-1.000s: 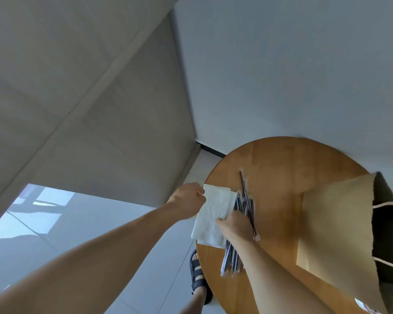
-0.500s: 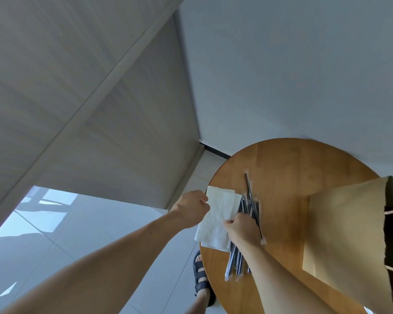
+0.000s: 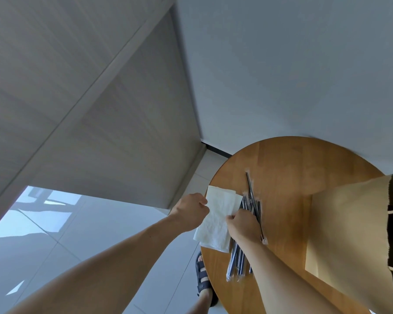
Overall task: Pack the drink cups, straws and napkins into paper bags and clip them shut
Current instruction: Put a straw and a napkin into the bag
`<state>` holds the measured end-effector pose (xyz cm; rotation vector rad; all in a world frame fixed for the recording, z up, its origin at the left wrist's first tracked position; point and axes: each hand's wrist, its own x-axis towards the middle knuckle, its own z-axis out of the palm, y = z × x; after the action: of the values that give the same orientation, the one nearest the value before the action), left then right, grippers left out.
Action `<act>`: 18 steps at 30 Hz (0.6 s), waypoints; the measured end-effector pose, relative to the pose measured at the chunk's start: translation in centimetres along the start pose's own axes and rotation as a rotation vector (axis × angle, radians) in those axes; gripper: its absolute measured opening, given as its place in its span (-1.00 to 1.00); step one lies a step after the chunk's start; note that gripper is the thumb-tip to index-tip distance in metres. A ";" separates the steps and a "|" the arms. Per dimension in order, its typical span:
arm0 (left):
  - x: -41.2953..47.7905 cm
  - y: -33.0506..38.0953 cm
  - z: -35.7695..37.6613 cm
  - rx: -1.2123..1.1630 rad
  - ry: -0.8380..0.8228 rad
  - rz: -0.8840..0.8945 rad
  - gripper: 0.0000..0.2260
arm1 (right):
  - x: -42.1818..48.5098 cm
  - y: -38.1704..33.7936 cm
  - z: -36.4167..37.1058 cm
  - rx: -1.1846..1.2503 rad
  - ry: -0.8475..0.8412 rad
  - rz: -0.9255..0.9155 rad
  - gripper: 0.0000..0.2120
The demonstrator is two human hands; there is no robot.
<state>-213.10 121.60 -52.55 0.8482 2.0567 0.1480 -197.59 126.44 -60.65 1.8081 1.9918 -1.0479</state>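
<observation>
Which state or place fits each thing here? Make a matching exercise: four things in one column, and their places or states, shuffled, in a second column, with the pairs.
Things:
1. napkin
2. straws
3. paper bag
4. sandal

Places or states:
A. on the floor beside the table
B. pinched between the left hand and right hand
C. brown, at the right side of the table
D. dark bundle in clear wrappers, lying on the table

Pairs: 1-B, 2-D, 3-C, 4-A

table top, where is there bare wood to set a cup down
Bare wood lies on the table at the far rim beyond the straws, and in the strip between straws and paper bag. The near-left edge is crowded by napkins and both hands.
</observation>
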 end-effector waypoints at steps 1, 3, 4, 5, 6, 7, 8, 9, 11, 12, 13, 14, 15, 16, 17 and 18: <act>0.0 0.0 -0.1 0.006 0.001 0.001 -0.72 | 0.1 0.0 0.1 -0.005 0.001 -0.002 -0.77; 0.1 -0.2 -0.1 0.016 0.002 -0.002 -0.72 | 0.2 0.0 0.3 -0.009 0.014 -0.016 -0.81; 0.2 -0.2 -0.1 0.016 0.000 -0.006 -0.73 | 0.1 0.1 0.2 -0.010 0.028 -0.026 -0.83; 0.2 -0.2 0.0 0.012 -0.004 -0.010 -0.73 | 0.0 0.3 0.1 -0.013 0.043 -0.037 -0.84; 0.2 -0.2 0.1 0.007 -0.007 -0.012 -0.74 | -0.1 0.4 0.0 -0.019 0.062 -0.052 -0.84; 0.2 -0.1 0.1 0.001 -0.010 -0.012 -0.74 | -0.2 0.5 -0.2 -0.020 0.082 -0.066 -0.84; 0.1 0.0 0.1 0.001 -0.012 -0.009 -0.74 | -0.3 0.7 -0.4 -0.008 0.103 -0.080 -0.85; 0.0 0.1 0.1 -0.001 -0.011 -0.006 -0.74 | -0.4 0.7 -0.7 0.024 0.122 -0.092 -0.86; 0.1 0.4 0.2 -0.027 0.002 -0.012 -0.73 | -0.7 0.8 -1.3 0.129 0.145 -0.115 -0.89; 0.0 0.6 0.1 -0.049 0.007 -0.020 -0.72 | -0.9 0.8 -1.6 0.195 0.144 -0.121 -0.90; 0.0 0.8 0.1 -0.069 0.010 -0.025 -0.71 | -1.0 0.9 -1.9 0.282 0.137 -0.117 -0.91; -0.1 1.2 0.0 -0.094 0.012 -0.026 -0.70 | -1.1 0.9 -2.3 0.393 0.127 -0.103 -0.90; -0.1 1.4 0.0 -0.137 0.018 -0.028 -0.69 | -1.2 0.8 -2.6 0.511 0.113 -0.085 -0.88; -0.1 1.7 0.0 -0.203 0.024 -0.040 -0.67 | -1.4 0.8 -2.9 0.621 0.099 -0.072 -0.86; -0.2 2.0 0.1 -0.277 0.022 -0.063 -0.65 | -1.7 0.6 -3.3 0.720 0.084 -0.068 -0.85; -0.3 2.2 0.1 -0.335 0.011 -0.086 -0.62 | -2.0 0.5 -3.6 0.808 0.065 -0.073 -0.84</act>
<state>-211.79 123.12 -51.54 0.5524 1.9997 0.4374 -195.73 127.25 -57.08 2.1345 1.8016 -2.0535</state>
